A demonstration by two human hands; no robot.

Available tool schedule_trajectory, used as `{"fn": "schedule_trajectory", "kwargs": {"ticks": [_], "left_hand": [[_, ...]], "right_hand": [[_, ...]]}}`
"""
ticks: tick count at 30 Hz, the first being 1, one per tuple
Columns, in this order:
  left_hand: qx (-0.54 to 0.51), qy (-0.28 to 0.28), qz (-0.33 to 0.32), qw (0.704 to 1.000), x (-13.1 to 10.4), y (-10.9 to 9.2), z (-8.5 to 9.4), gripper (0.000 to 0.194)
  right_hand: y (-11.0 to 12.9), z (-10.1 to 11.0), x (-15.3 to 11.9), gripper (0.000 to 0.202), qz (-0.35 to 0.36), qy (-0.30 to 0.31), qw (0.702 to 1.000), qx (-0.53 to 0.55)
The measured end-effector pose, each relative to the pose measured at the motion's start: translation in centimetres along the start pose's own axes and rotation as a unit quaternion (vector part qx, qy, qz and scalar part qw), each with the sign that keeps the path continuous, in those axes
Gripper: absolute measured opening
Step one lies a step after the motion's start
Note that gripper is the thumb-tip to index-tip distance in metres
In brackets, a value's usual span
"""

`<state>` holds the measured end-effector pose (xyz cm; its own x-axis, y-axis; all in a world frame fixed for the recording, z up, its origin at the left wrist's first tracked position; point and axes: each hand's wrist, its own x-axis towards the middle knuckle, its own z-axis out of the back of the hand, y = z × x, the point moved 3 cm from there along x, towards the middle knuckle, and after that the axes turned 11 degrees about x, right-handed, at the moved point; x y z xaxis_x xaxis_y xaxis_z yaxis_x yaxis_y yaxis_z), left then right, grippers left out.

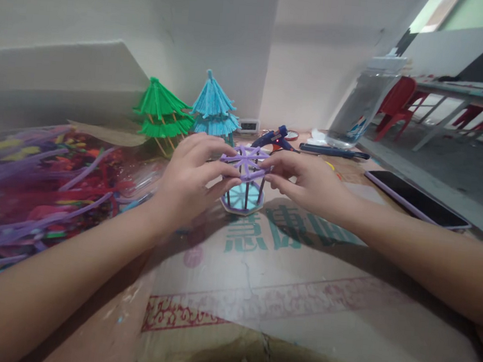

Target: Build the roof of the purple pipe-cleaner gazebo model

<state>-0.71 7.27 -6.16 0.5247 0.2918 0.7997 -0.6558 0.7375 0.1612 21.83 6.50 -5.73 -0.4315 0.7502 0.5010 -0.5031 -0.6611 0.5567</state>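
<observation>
Over glossy board (216, 274), hands (195, 171) pinch fuzzy spoked frame (252, 176).

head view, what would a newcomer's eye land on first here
Probably the small purple-topped frame in the middle, its top held at opposite sides by the fingers of the left hand and right hand. Next come the bright green model and, just right of it, the blue model, both behind the hands near the wall. The colourful heap on the left also stands out.
</observation>
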Motion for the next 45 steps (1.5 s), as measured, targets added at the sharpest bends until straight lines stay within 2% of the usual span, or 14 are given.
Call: {"fn": "schedule_trajectory", "kwargs": {"ticks": [6,12,17,21,25,28,35,41,45], "left_hand": [[0.021,-0.021,-0.052,0.998,0.0,-0.5,0.3,0.009],[0.059,0.016,-0.009,0.998,0.0,-1.0,0.4,0.006],[0.088,0.004,-0.015,0.996,0.0,-1.2,0.2,0.004],[0.088,0.009,-0.014,0.996,-0.1,-1.4,0.4,0.010],[0.048,0.027,-0.015,0.998,-0.3,-1.5,0.4,0.028],[0.023,0.034,-0.015,0.999,-0.5,-1.5,0.0,0.028],[-0.050,0.041,0.056,0.996,-0.3,-1.9,-0.4,0.017],[-0.124,0.067,0.132,0.981,-0.2,-2.2,-0.6,0.012],[-0.147,0.074,0.159,0.973,-0.3,-2.0,-0.7,0.010]], "right_hand": [[0.0,-0.1,0.0,0.017,0.005,0.000,1.000,0.004],[0.0,-0.1,0.0,0.015,0.004,0.003,1.000,0.002],[-0.1,-0.2,0.0,0.015,0.011,0.002,1.000,0.006],[-0.1,-0.2,0.0,0.014,0.032,-0.010,0.999,0.004],[-0.1,-0.2,-0.2,0.014,0.046,-0.016,0.999,0.003],[0.1,-0.4,-0.3,0.015,0.056,-0.018,0.998,0.007],[0.1,-0.7,-0.5,0.016,0.055,-0.022,0.998,0.007],[-0.1,-1.0,-0.6,0.016,0.052,-0.022,0.998,0.011],[-0.1,-1.1,-0.5,0.016,0.046,-0.022,0.999,0.016]]}}
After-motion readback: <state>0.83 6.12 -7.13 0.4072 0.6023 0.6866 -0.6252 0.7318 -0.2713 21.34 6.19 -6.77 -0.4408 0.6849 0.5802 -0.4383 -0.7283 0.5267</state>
